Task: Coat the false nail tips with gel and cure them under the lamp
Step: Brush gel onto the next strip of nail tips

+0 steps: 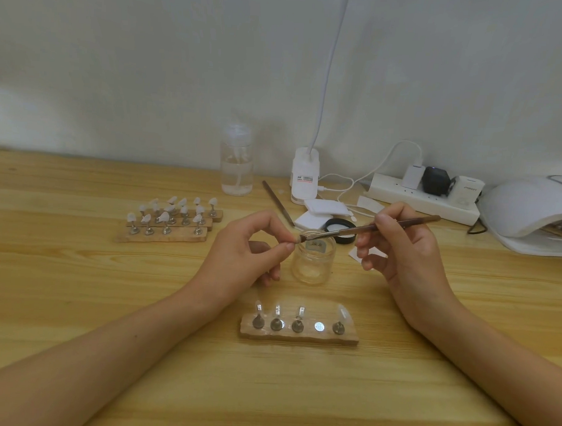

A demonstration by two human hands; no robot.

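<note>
My left hand (249, 250) pinches a small nail tip (292, 244) on its stand between thumb and forefinger, just above the open glass gel jar (313, 262). My right hand (400, 250) holds a brown brush (369, 229), whose bristles touch the pinched tip. In front of me a wooden holder (300, 334) carries several metal stands with clear tips, and one of its magnet spots is bare. The white curing lamp (528, 207) sits at the far right.
Wooden holders with several white tips (170, 221) stand at the left. At the back are a clear pump bottle (237, 161), a desk lamp base (304, 176), a power strip (425, 195), white pads (321, 211), the jar's black lid (341, 230) and a metal file (278, 203).
</note>
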